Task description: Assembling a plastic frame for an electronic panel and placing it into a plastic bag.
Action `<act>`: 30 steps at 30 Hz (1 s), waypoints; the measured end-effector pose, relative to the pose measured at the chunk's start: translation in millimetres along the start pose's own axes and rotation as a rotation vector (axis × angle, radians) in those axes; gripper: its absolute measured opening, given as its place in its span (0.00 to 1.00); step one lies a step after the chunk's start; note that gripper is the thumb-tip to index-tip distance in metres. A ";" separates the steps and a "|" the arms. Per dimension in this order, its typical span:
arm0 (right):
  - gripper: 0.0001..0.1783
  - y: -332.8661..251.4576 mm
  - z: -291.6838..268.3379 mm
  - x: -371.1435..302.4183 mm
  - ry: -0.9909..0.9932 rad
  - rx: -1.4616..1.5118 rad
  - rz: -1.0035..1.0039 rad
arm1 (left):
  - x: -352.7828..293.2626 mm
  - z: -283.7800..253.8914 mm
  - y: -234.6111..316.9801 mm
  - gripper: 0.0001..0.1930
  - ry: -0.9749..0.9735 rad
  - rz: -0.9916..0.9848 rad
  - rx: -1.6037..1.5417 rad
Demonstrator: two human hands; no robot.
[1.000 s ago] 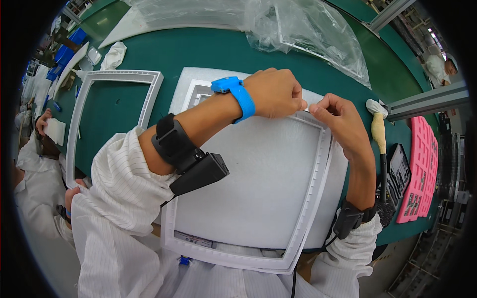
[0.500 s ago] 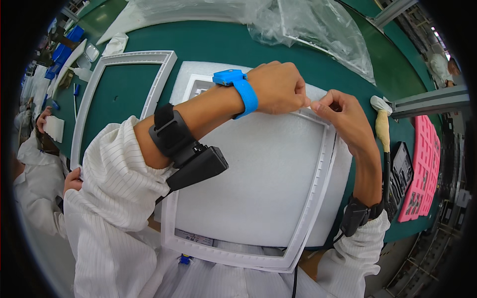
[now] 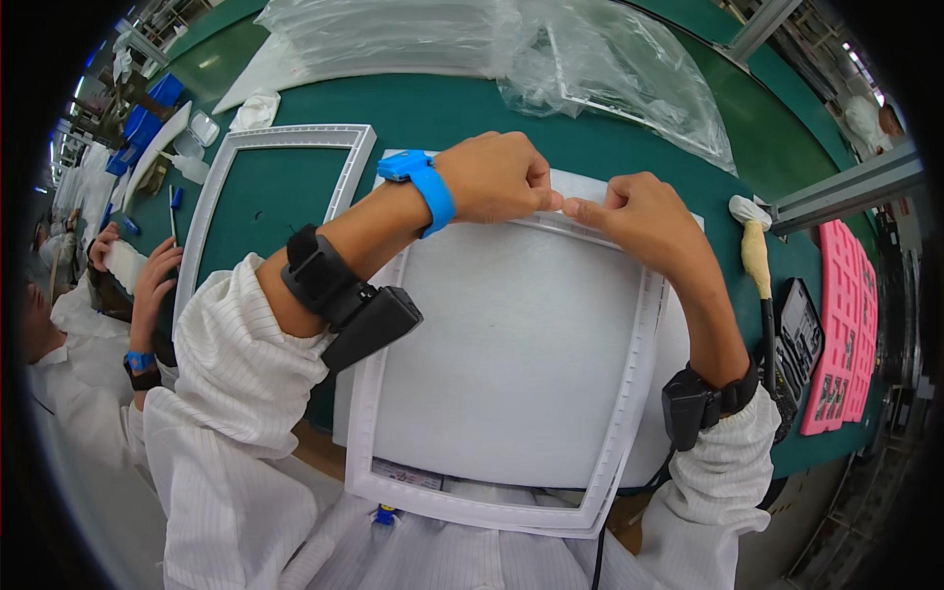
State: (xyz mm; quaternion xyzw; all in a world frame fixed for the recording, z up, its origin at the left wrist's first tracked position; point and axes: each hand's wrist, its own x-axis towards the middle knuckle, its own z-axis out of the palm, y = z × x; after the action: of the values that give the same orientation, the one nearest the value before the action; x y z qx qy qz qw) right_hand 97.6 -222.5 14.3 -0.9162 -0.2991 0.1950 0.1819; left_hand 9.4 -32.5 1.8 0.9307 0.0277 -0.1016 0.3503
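A white rectangular plastic frame lies on a white foam sheet, its near edge close to my body. My left hand is above the frame's far bar, with thumb and forefinger pinched together. Fingertip to fingertip with it, my right hand is also closed in a pinch, near the far right corner. A tiny pale spot shows between the two sets of fingertips, too small to name. My left forearm hides the frame's far left corner.
A second white frame lies left on the green table. Beside it a co-worker's hands are near a white block. Clear plastic wrapping lies at the back. At right are a cloth-topped handle, a black tray and pink foam.
Both my hands have moved left along the frame's far bar, still pinched together. The view has shifted a little. The co-worker's near hand has come up from the second frame toward the white block.
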 end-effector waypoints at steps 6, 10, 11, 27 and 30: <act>0.29 28.9 -13.7 -6.3 0.006 0.056 0.034 | -0.3 2.9 -5.2 0.20 0.012 -0.005 -0.011; 0.21 61.0 -24.1 -34.7 0.128 0.118 0.043 | -7.8 4.8 4.1 0.16 0.069 0.021 0.052; 0.19 66.2 -25.2 -42.7 0.221 0.143 -0.004 | -8.6 7.1 6.3 0.16 0.076 0.026 0.050; 0.10 77.4 0.7 -89.3 -0.040 0.760 0.177 | 44.8 66.1 68.2 0.21 0.014 0.186 0.020; 0.11 75.3 4.5 -89.6 -0.023 0.699 0.165 | 47.4 79.7 60.1 0.22 0.135 0.265 0.065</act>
State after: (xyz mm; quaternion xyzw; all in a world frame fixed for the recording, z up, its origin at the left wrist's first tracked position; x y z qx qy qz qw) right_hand 64.6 -333.9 -1.2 -0.8175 -0.1416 0.3096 0.4644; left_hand 49.7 -131.1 -27.8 0.9418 -0.0752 0.0074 0.3277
